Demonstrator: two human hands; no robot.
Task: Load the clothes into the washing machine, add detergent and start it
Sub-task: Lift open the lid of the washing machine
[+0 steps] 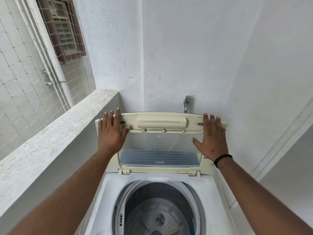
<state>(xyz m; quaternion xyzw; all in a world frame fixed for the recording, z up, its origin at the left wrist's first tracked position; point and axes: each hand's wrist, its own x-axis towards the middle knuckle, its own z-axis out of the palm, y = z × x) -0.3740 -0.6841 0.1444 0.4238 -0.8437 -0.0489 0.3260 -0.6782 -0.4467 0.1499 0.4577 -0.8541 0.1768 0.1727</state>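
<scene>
The lid (160, 146) of the washing machine (108, 192) is raised and folded back, standing above the hinge edge at the rear of the opening. It is braced by 2 flat hands. The left hand (111, 133) is laid over the lid's left end, fingers straight and spread, thumb resting on the folded seam. The right hand (212, 138) is pressed against the lid's right end, likewise with fingers extended and nothing grasped; a dark band (221, 159) is worn on that wrist. In front of the lid, the drum (160, 211) is seen open, and no clothes are visible in it. A tap (186, 103) is mounted on the wall just behind the lid's top edge; a concrete ledge (50, 141) runs along the left of the lid.

The step in hand is judged to be the setting of the lid fully open. It would best be done with even pressure from both palms, so that the folded panels are not twisted at the seam, and the lid should be eased back until it rests by itself. Contact with the tap should be avoided. Neither clothes nor detergent are in view.
</scene>
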